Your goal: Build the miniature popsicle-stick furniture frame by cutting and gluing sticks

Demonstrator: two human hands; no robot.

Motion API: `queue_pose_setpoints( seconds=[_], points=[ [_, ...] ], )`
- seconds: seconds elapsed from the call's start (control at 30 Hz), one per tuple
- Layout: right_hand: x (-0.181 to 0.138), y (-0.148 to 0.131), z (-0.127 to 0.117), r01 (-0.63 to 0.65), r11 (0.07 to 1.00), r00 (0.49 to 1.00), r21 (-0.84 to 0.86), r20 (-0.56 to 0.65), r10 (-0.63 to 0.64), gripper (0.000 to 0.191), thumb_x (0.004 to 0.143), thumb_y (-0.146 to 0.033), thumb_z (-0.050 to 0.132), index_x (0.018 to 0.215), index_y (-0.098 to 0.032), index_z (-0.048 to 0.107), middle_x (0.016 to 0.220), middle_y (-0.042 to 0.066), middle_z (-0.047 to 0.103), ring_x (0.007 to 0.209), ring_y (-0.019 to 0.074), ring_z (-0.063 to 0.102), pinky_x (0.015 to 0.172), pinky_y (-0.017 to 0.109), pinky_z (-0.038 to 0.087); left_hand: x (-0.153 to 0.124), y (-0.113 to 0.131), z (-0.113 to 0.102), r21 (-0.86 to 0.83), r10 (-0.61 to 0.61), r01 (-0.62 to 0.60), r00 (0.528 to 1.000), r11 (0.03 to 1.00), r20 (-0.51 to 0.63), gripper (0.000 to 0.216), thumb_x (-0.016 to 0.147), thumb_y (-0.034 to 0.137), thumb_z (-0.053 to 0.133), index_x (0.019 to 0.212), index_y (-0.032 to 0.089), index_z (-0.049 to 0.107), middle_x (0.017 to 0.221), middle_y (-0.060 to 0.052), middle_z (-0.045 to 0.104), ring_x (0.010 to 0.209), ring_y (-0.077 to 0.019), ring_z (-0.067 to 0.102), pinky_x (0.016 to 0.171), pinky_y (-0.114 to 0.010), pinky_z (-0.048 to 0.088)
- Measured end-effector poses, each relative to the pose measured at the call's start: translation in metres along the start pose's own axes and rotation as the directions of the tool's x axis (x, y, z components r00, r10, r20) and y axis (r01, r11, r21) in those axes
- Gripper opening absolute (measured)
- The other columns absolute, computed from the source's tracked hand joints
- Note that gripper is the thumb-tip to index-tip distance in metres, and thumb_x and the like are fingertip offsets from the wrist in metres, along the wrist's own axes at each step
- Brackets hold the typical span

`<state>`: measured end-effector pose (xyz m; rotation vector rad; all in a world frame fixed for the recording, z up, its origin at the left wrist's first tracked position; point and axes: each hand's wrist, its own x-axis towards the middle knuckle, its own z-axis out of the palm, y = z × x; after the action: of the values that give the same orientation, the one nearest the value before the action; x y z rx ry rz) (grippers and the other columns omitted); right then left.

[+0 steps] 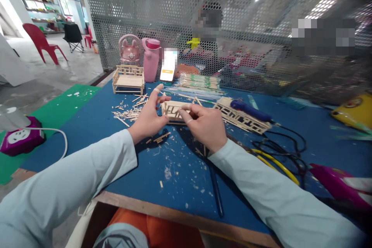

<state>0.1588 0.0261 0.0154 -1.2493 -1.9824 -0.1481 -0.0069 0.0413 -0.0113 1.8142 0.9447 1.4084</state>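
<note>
Both hands are pinched onto a small wooden lattice panel (173, 111), built from thin sticks, held just above the blue mat (162, 170) mid-table. Left hand (148, 118) grips its left end w/ thumb and fingers, index finger sticking up and free; right hand (205, 124) clamps the right end, fingers curled over the top edge, so the piece sits level between them, prob to keep the sticks square and facing the person. Fingertips look taped, can't tell why for sure. Offcut sticks (129, 113) and sawdust sit just left of the left hand, close enough to grab. A longer lattice panel (244, 119) lies flat to the right w/ a blue-handled tool (250, 110) resting on it, cord trailing off toward a tangle of black and yellow cables (279, 155). At the back: a finished mini wooden bench (128, 79), pink bottle (151, 59), phone (169, 64) propped upright facing the person, and a bundle of packed sticks (200, 81). A power strip (21, 137) sits far left on the green mat. Behind the mesh screen (174, 15), another person, well apart.
</note>
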Motion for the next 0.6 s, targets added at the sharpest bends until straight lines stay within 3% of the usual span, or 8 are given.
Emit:
queue_pose_setpoints(
  seconds=[0.2, 0.6],
  points=[
    [-0.002, -0.004, 0.004, 0.002, 0.998, 1.000, -0.058, -0.018, -0.003, 0.027, 0.081, -0.033, 0.053, 0.079, -0.018, 0.075, 0.051, 0.000, 0.060, 0.046, 0.0121, 0.050, 0.053, 0.025, 0.035, 0.010, -0.003, -0.004, -0.013, -0.012, 0.014, 0.994, 1.000, 0.109, 0.089, 0.067, 0.006, 0.067, 0.142, 0.015, 0.020, 0.102, -0.010, 0.065, 0.095, -0.0199, 0.059, 0.083, -0.035, 0.046],
    [-0.003, -0.007, 0.006, -0.064, 0.995, 0.997, -0.070, 0.026, 0.066, 0.026, 0.081, -0.033, 0.054, 0.085, -0.020, 0.076, 0.054, 0.001, 0.063, 0.049, 0.0132, 0.052, 0.056, 0.025, 0.035, 0.014, -0.001, 0.000, 0.110, 0.036, -0.049, 0.993, 0.993, 0.116, 0.081, 0.069, 0.008, 0.068, 0.140, 0.015, 0.030, 0.091, -0.007, 0.067, 0.085, -0.0185, 0.062, 0.085, -0.036, 0.046]
  ],
)
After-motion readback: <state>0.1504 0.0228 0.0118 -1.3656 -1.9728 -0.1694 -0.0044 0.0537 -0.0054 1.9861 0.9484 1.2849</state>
